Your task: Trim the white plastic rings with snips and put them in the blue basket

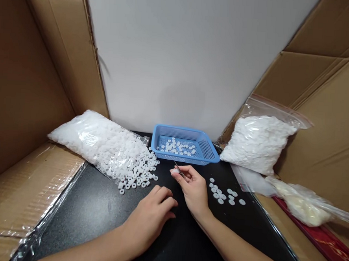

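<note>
My right hand (195, 189) is closed around slim dark tweezers (180, 170) in front of the basket. A small white piece (174, 171) shows at its fingertips, partly covered by the fingers. Lower and to the left, my left hand (155, 209) hovers over or rests on the black table, fingers loosely bent and apart, with nothing visible in them. Many white plastic rings (139, 173) spill out toward it from a clear bag (91, 137). Several flat translucent discs (221, 196) lie to the right of my right hand.
Behind the hands stands a blue perforated basket (211, 161) with small white pieces inside. A zip bag of white parts (258, 141) leans at the right, near a bag of cream-coloured material (307, 207) on a red packet (330, 244). Cardboard walls (327, 96) flank the black table (98, 216).
</note>
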### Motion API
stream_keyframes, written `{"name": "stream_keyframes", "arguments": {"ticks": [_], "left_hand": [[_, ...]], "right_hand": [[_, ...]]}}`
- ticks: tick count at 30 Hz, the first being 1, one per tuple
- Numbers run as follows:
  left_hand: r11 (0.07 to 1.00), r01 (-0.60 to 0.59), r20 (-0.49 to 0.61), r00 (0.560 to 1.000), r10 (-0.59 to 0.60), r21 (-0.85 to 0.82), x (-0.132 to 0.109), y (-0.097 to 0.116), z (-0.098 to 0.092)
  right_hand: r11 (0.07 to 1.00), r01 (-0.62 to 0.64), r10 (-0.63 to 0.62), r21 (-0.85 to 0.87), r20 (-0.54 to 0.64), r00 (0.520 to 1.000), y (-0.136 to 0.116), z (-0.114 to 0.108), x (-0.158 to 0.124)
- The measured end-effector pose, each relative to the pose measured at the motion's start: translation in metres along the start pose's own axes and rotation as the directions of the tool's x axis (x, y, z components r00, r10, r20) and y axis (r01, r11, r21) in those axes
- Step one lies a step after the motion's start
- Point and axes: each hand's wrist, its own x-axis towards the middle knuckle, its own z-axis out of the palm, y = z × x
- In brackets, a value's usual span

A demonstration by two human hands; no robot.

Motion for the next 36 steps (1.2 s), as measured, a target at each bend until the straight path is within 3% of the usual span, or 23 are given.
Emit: {"name": "stream_keyframes", "arguments": {"ticks": [4,8,12,17,24,31,36], "left_hand": [[0.999,0.001,0.046,0.999,0.001,-0.036,0.005,-0.012,-0.002],[0.964,0.129,-0.011,0.991,-0.136,-0.232,0.012,-0.012,-0.013],[0.804,0.260,-0.018,0.948,-0.319,-0.534,0.010,0.000,-0.021],[0.573,0.314,0.067,0.909,-0.410,-0.757,0.008,0.010,-0.022],[0.406,0.411,0.234,0.878,-0.417,-0.817,0.008,0.018,-0.023],[0.396,0.452,0.309,0.874,-0.375,-0.800,0.007,0.027,-0.027],[0.403,0.427,0.283,0.885,-0.370,-0.809,0.005,0.029,-0.026]], "right_hand": [[1.000,0.027,-0.027,0.005,-0.033,0.999,-0.006,-0.011,0.007],[0.997,0.070,-0.070,0.019,-0.020,0.997,-0.019,-0.019,0.007],[0.994,0.108,-0.111,0.031,0.105,0.988,-0.034,-0.014,-0.008],[0.991,0.127,-0.130,0.028,0.204,0.970,-0.040,-0.004,-0.023],[0.985,0.164,-0.171,0.050,0.274,0.946,-0.042,-0.005,-0.022],[0.979,0.198,-0.201,0.048,0.375,0.905,-0.046,-0.007,-0.023],[0.957,0.289,-0.273,0.020,0.400,0.875,-0.049,-0.009,-0.026]]}}
